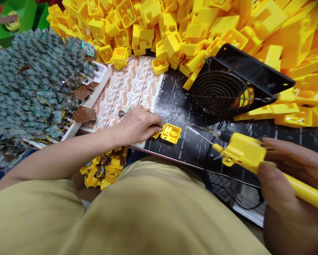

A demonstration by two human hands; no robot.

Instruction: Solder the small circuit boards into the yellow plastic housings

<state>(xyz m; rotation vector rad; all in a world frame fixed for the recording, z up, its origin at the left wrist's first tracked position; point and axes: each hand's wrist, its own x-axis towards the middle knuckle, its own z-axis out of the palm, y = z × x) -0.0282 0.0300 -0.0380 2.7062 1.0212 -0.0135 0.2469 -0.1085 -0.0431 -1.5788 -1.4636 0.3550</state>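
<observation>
My left hand point(139, 124) rests on the bench with its fingers pinched on the edge of a small yellow plastic housing point(171, 133) that lies open side up on the black bench mat point(180, 106). My right hand point(286, 170) is wrapped round a yellow soldering iron point(244, 152), whose thin metal tip point(198, 134) points left toward the housing and stops a short way from it.
A black fan point(228, 88) leans at the back right. A heap of yellow housings point(201, 24) fills the far side. At left a white tray point(95, 95) holds a pile of green circuit boards point(28, 78). A printed sheet point(127, 88) lies under my left hand.
</observation>
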